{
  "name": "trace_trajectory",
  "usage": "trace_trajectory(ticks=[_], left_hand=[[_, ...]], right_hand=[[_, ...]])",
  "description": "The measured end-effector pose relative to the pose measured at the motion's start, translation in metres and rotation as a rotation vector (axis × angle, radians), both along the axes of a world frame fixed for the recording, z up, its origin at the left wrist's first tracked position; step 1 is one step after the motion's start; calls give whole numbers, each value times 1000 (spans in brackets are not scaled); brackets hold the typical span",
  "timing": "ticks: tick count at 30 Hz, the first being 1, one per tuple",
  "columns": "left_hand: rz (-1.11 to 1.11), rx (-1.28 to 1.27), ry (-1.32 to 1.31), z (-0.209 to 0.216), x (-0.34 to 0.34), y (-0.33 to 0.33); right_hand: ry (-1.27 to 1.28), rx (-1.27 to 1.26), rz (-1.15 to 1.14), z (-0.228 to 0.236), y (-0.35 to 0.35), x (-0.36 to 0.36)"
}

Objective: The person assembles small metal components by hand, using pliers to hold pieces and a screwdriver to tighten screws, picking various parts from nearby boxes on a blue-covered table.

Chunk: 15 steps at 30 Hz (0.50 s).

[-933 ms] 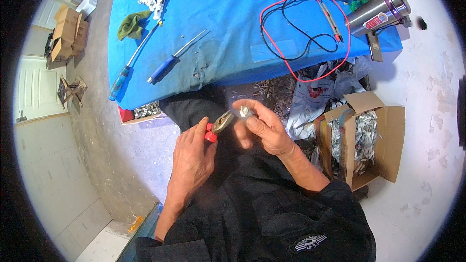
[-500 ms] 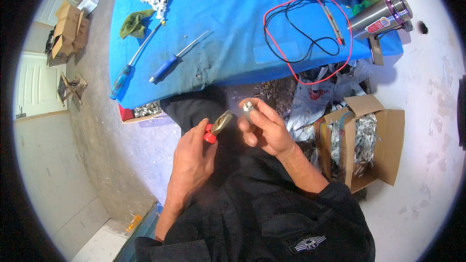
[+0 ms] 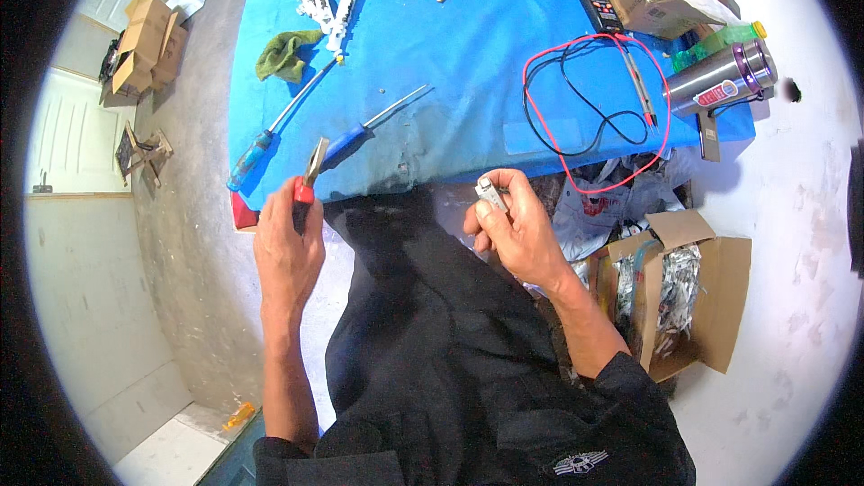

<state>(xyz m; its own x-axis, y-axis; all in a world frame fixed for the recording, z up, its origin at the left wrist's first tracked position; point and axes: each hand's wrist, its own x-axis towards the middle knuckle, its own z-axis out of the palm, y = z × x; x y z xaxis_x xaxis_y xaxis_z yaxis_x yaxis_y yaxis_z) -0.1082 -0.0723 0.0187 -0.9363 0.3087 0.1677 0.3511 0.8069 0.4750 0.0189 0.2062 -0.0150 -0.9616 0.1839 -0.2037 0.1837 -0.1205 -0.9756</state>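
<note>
My left hand (image 3: pixel 288 252) is closed round the red handles of a pair of pliers (image 3: pixel 315 164), whose metal jaws point up over the near edge of the blue-covered table (image 3: pixel 450 135). In my right hand (image 3: pixel 524 236) a small white and metallic block-like piece (image 3: pixel 491 194) is pinched between thumb and fingers, apart from the pliers. Just beyond the pliers lies a blue-handled screwdriver (image 3: pixel 346 144). To its left rests a longer screwdriver (image 3: pixel 256 158) with a clear blue handle.
Several whitish parts (image 3: pixel 337 9) lie near a green cloth (image 3: pixel 286 56). A black meter (image 3: pixel 598 7) with red and black leads, a steel flask (image 3: pixel 720 76) and a green bottle (image 3: pixel 720 43) are at the right. Below stands an open carton (image 3: pixel 720 301) of scraps.
My left hand has moved left and up with the pliers, away from my right hand. More of the table's far side shows now. The small piece is still in my right hand.
</note>
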Motion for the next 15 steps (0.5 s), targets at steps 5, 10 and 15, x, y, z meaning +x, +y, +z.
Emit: trace_trajectory(ticks=[5,10,15], left_hand=[[13,39,66,-8,-34,9],[-31,61,123,-25,-48,10],[-45,83,31,-30,-48,15]], right_hand=[[153,588,16,13,7,-33],[234,808,-20,17,3,-63],[289,914,12,14,-5,-95]])
